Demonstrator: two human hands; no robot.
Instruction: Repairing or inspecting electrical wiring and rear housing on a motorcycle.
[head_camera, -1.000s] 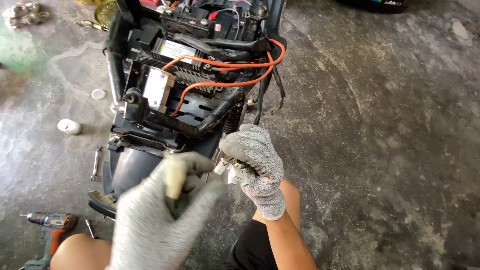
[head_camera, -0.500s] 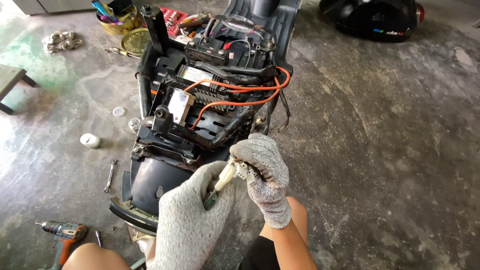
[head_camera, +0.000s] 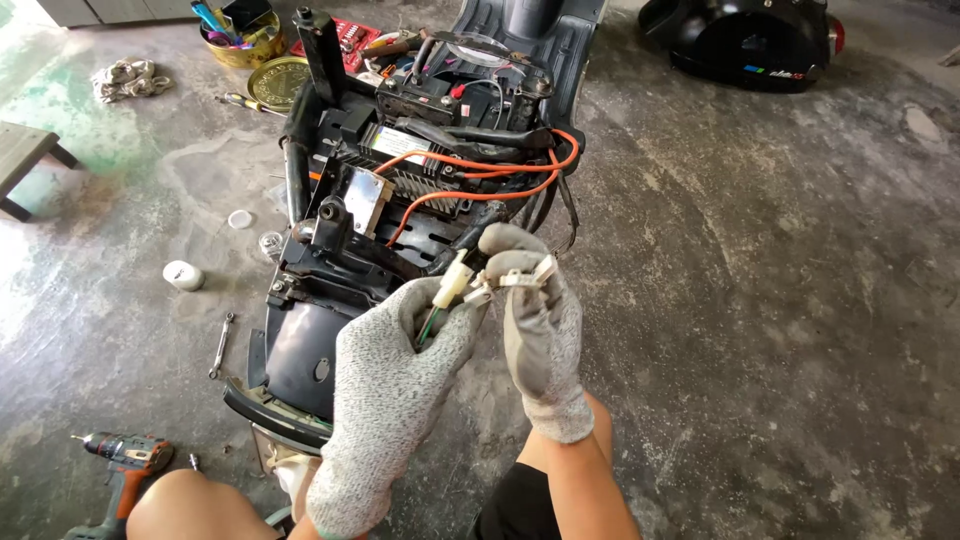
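Note:
Both my hands wear grey knit gloves and meet over the rear of an opened black scooter frame (head_camera: 330, 340). My left hand (head_camera: 395, 380) grips a cream plastic wire connector (head_camera: 452, 282) with green wires running down into the fist. My right hand (head_camera: 535, 320) pinches a small white connector piece (head_camera: 525, 277) right beside it; the two parts touch or nearly touch. Orange cables (head_camera: 480, 185) loop across the exposed electronics (head_camera: 400, 170) just beyond my hands.
On the concrete floor lie a cordless drill (head_camera: 125, 462) near left, a wrench (head_camera: 220, 345), a white cap (head_camera: 183, 275), a round tin (head_camera: 278, 80), a rag (head_camera: 125, 78) and a red tool case (head_camera: 335, 40). A black body panel (head_camera: 750, 40) rests far right.
The view has pulled back and tilted up, showing more of the frame. My hands have risen and the cream connector now stands clear between both gloves.

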